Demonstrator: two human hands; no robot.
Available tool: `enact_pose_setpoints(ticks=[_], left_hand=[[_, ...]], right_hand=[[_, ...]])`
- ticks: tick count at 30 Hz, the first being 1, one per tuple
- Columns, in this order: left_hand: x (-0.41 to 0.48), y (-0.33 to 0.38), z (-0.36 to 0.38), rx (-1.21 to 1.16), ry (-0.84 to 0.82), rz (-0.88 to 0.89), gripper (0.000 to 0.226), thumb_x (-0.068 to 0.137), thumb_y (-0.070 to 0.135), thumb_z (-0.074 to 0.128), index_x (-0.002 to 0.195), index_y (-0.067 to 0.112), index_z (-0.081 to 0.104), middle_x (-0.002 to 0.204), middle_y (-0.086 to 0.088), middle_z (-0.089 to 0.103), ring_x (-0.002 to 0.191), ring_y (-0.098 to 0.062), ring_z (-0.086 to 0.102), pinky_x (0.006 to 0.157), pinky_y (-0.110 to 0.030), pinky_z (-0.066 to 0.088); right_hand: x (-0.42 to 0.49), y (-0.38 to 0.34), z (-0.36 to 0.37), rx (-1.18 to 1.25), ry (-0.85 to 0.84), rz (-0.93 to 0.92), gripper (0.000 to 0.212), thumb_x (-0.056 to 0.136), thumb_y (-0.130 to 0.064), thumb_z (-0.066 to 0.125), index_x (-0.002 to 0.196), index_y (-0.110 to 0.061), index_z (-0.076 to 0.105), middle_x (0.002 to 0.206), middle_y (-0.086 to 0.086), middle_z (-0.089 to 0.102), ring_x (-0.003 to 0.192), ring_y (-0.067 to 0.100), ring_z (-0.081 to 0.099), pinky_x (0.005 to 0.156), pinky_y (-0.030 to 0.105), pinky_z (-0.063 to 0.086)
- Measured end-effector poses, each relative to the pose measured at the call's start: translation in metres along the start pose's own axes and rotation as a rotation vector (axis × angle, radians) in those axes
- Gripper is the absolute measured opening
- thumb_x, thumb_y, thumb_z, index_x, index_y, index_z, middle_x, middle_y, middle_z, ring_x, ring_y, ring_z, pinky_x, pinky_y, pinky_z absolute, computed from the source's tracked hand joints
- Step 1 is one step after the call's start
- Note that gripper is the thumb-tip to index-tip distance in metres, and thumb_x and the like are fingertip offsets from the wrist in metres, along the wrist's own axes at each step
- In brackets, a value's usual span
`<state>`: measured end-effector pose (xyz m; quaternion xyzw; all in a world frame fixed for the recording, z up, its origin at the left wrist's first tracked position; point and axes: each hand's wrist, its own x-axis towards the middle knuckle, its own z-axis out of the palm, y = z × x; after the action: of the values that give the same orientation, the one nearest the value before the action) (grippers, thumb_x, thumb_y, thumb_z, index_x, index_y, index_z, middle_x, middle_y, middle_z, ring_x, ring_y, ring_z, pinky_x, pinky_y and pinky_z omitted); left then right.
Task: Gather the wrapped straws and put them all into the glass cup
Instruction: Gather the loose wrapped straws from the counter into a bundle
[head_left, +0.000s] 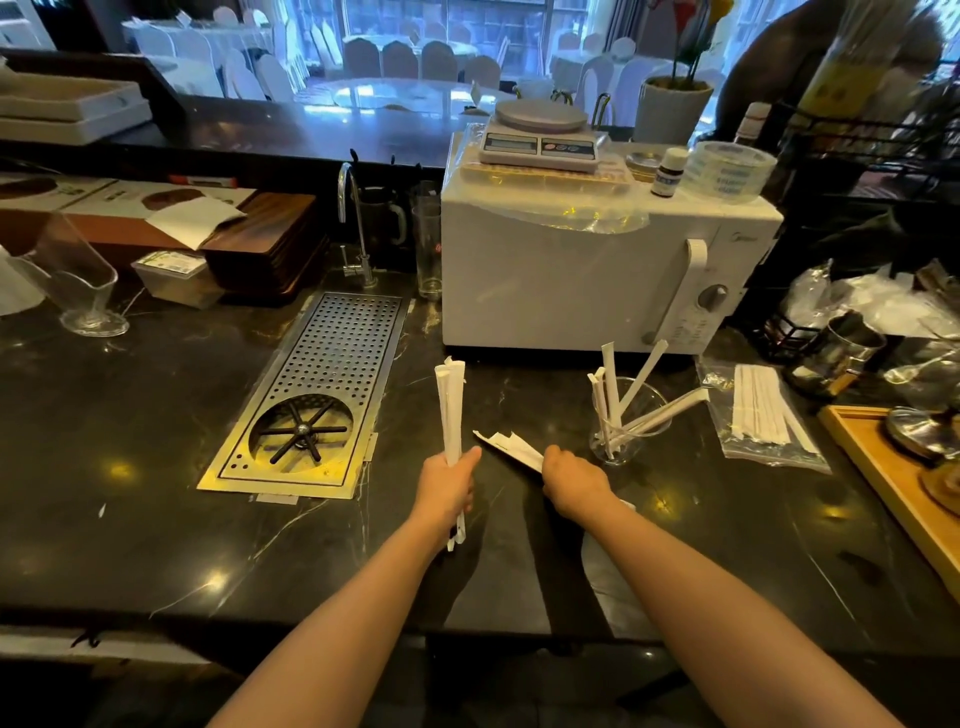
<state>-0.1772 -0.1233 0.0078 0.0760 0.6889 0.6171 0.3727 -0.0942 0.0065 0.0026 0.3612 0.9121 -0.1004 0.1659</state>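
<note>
My left hand (448, 486) grips a bundle of white paper-wrapped straws (450, 410) held upright above the dark counter. To its right, my right hand (574, 480) is closed on a second bunch of wrapped straws (511, 446), which points up and left, low over the counter. Right of that hand, in front of the microwave, stands the glass cup (626, 426). Several wrapped straws (631, 395) lean inside it and fan out past its rim.
A white microwave (582, 270) stands behind the cup. Left of my hands is a metal rinser tray (322, 395) set into the counter. A clear bag with more straws (769, 413) lies right of the cup, then a wooden tray (893, 478).
</note>
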Motion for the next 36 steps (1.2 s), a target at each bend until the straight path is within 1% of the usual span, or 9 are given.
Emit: enact_pose_setpoints(ticks=[7,11,14,20,23,27,29,32,36], left_hand=[[-0.011,0.004,0.049,-0.037,0.009,0.039,0.013,0.089,0.022,0.051,0.079,0.014,0.049,0.054,0.001,0.036,0.045,-0.009,0.034,0.044,-0.02,0.033],[-0.008,0.003,0.049,-0.072,0.016,0.048,0.016,0.087,0.022,0.054,0.075,0.015,0.048,0.052,0.002,0.036,0.041,-0.007,0.034,0.038,-0.017,0.032],[-0.007,0.003,0.051,-0.115,0.024,0.064,0.019,0.085,0.023,0.058,0.071,0.015,0.049,0.05,0.003,0.036,0.033,-0.002,0.033,0.033,-0.015,0.03],[-0.015,0.009,0.084,-0.114,-0.048,0.207,0.02,0.082,0.029,0.06,0.068,0.016,0.056,0.042,0.009,0.049,0.032,-0.001,0.045,0.035,-0.013,0.035],[-0.02,0.013,0.102,-0.115,-0.087,0.267,0.018,0.083,0.028,0.058,0.083,0.01,0.062,0.05,0.008,0.059,0.038,0.001,0.055,0.037,-0.011,0.04],[-0.024,0.017,0.116,-0.133,-0.11,0.27,0.026,0.083,0.025,0.058,0.102,0.008,0.059,0.076,-0.002,0.063,0.06,-0.005,0.065,0.046,-0.014,0.05],[-0.024,0.018,0.122,-0.15,-0.127,0.259,0.033,0.082,0.023,0.059,0.11,0.007,0.056,0.086,-0.004,0.065,0.077,-0.012,0.064,0.06,-0.02,0.054],[-0.027,0.018,0.13,-0.155,-0.156,0.256,0.037,0.08,0.022,0.061,0.114,0.008,0.054,0.095,-0.007,0.065,0.093,-0.02,0.063,0.078,-0.03,0.053],[-0.032,0.019,0.14,-0.169,-0.192,0.248,0.039,0.08,0.02,0.06,0.117,0.007,0.054,0.099,-0.01,0.065,0.1,-0.025,0.062,0.086,-0.036,0.052]], right_hand=[[-0.015,0.042,-0.015,0.187,0.012,-0.073,0.028,0.092,-0.015,0.041,0.115,-0.001,0.036,0.121,0.025,0.054,0.106,0.04,0.054,0.08,0.044,0.044],[-0.019,0.036,-0.02,0.444,0.037,-0.157,0.02,0.093,-0.016,0.037,0.106,-0.001,0.035,0.096,0.02,0.057,0.084,0.031,0.053,0.069,0.04,0.04],[-0.023,0.029,-0.023,0.645,0.071,-0.22,0.019,0.093,-0.013,0.035,0.107,-0.001,0.038,0.077,0.004,0.044,0.078,0.023,0.046,0.068,0.035,0.037],[-0.038,0.046,-0.033,0.995,0.105,-0.36,0.006,0.096,-0.019,0.033,0.096,-0.015,0.038,0.077,-0.001,0.044,0.066,0.01,0.043,0.057,0.021,0.039],[-0.044,0.053,-0.033,1.07,0.102,-0.458,0.008,0.097,-0.02,0.032,0.098,-0.018,0.04,0.084,-0.003,0.048,0.072,0.007,0.05,0.055,0.012,0.046],[-0.047,0.066,-0.032,1.078,0.117,-0.527,0.016,0.096,-0.013,0.032,0.109,-0.009,0.039,0.094,-0.004,0.049,0.085,0.004,0.053,0.065,0.005,0.048],[-0.049,0.072,-0.033,1.042,0.149,-0.565,0.014,0.096,-0.013,0.034,0.108,-0.012,0.039,0.099,-0.002,0.048,0.09,0.003,0.052,0.068,0.005,0.047],[-0.052,0.079,-0.035,1.006,0.205,-0.616,0.018,0.095,-0.015,0.037,0.112,-0.021,0.039,0.106,-0.001,0.048,0.101,0.007,0.049,0.083,0.012,0.044],[-0.054,0.089,-0.038,1.009,0.178,-0.63,0.038,0.095,-0.016,0.037,0.133,-0.015,0.033,0.122,0.002,0.046,0.116,0.008,0.044,0.102,0.023,0.037]])
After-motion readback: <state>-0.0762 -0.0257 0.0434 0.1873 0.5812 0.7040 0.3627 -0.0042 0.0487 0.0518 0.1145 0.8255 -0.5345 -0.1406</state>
